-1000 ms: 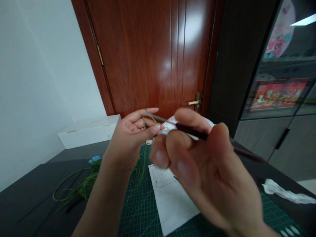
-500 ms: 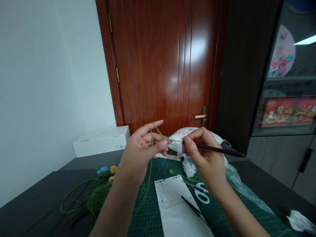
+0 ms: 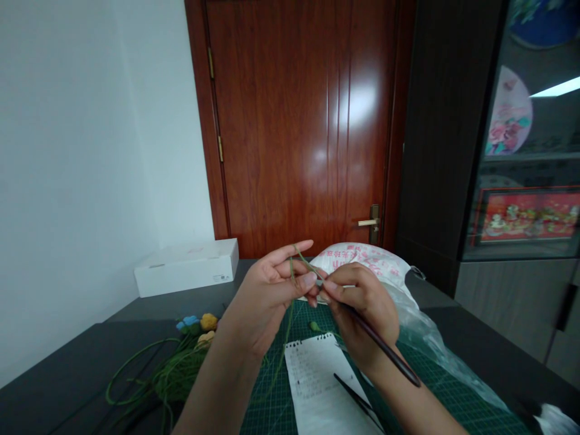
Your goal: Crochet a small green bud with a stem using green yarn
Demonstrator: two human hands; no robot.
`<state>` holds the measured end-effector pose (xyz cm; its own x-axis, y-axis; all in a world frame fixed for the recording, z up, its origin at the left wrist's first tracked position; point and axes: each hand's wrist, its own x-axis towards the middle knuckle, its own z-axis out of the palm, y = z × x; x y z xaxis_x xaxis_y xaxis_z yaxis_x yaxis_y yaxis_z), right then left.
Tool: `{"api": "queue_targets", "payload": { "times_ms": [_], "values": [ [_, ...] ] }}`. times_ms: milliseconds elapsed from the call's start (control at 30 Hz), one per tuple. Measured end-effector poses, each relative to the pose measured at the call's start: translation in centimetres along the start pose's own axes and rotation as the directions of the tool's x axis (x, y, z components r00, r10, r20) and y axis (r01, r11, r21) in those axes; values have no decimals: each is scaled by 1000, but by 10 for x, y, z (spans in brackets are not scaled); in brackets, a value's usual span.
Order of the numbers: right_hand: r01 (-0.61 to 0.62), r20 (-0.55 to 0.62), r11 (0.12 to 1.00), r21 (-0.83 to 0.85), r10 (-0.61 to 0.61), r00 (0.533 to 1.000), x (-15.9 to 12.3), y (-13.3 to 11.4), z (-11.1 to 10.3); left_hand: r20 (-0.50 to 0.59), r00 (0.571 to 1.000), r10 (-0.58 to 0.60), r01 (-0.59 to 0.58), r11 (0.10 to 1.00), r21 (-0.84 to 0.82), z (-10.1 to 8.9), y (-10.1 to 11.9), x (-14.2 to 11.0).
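Note:
My left hand (image 3: 267,293) is raised over the cutting mat, with green yarn (image 3: 308,264) looped over its extended index finger. Its thumb and middle finger pinch the yarn work, mostly hidden by the fingertips. A dark-handled crochet hook (image 3: 389,350) is gripped in my right hand (image 3: 369,302), its handle slanting down to the right. The hook's tip meets the yarn between both hands, whose fingertips are touching or nearly so. From my left hand a strand hangs down toward the mat. A tangle of green yarn (image 3: 176,376) lies left of my forearm.
On the green cutting mat (image 3: 267,393) lie a written notepad sheet (image 3: 312,386) and black tweezers (image 3: 353,393). Blue and yellow crocheted flowers (image 3: 208,322) sit at left. A white box (image 3: 185,269) and a printed plastic bag (image 3: 362,257) stand at the back.
My right hand has come left and down to meet my left hand, and the crochet hook has swung from nearly level to steeply slanted. The scissors are now mostly covered by my right arm.

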<state>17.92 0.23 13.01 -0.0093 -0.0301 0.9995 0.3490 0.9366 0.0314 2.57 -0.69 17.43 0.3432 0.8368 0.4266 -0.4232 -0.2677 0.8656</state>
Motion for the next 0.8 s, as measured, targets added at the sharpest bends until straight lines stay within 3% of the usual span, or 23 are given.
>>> {"api": "queue_targets", "payload": {
  "times_ms": [133, 233, 400, 467, 533, 600, 667, 733, 800],
  "values": [
    [-31, -7, 999, 19, 31, 999, 1, 6, -6, 40, 999, 23, -24, 999, 34, 3, -3, 0],
    [-47, 67, 999, 25, 46, 997, 6, 13, -13, 15, 998, 63, -64, 992, 106, 5, -4, 1],
    [45, 265, 997, -70, -25, 964, 12, 17, -24, -25, 996, 84, -75, 967, 243, -1, -5, 5],
    [-48, 226, 997, -53, 59, 972, 11, 16, -25, -15, 996, 89, -81, 952, 297, -5, -4, 6],
    [-260, 139, 964, 53, 250, 958, 9, 16, -23, 19, 997, 68, -71, 943, 325, -8, -2, 6],
    [-481, 141, 832, 276, 460, 877, 9, 17, -19, 61, 997, 40, -57, 947, 317, -10, 1, 5],
    [-635, 260, 582, 508, 600, 757, 11, 16, -15, 103, 994, 29, -56, 959, 277, -9, 2, 4],
    [-715, 396, 309, 627, 663, 635, 13, 14, -10, 135, 990, 35, -66, 971, 232, -7, 1, 4],
    [-737, 479, 130, 663, 683, 552, 13, 11, -4, 138, 989, 55, -84, 973, 213, -4, 0, 4]
  ]
}}
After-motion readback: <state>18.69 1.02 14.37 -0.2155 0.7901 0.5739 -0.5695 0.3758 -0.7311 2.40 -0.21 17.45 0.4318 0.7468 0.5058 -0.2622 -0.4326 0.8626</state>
